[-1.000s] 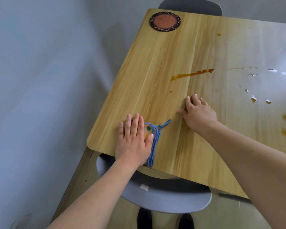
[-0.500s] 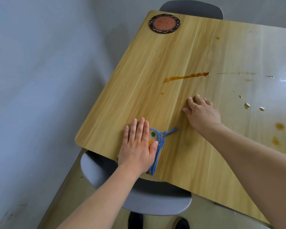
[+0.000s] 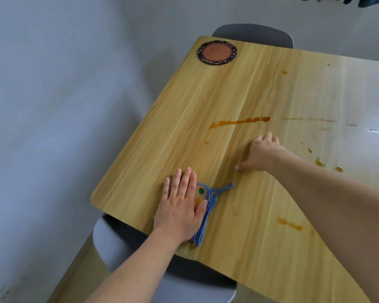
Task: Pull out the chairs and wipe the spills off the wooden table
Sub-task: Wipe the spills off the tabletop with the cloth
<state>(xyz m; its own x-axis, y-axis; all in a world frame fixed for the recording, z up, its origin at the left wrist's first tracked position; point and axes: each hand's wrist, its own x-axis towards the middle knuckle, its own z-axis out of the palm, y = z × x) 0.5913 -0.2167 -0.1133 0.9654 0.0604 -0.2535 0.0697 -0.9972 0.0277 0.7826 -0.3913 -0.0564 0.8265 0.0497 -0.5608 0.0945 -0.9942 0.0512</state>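
Left hand [image 3: 181,205] pressed flat, fingers straight, on a blue-edged cloth [image 3: 206,206] near the wooden table's [image 3: 184,119] front edge; right hand [image 3: 263,155] braced on bare wood, fingers spread and holding nothing. The long orange streak [image 3: 239,122] lies beyond both hands, so a forward wipe could smear it toward the coaster [image 3: 217,52] (far corner), or the right forearm could drag through the small drops [image 3: 319,162]. A grey chair [image 3: 127,252] sits partly under the near edge, crowding the person's stance.

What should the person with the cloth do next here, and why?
Probably slide the left hand, pressing flat on the cloth, forward to the long orange streak. That spill lies just ahead of it on the wooden table, unwiped. The right hand rests on the tabletop, bracing.
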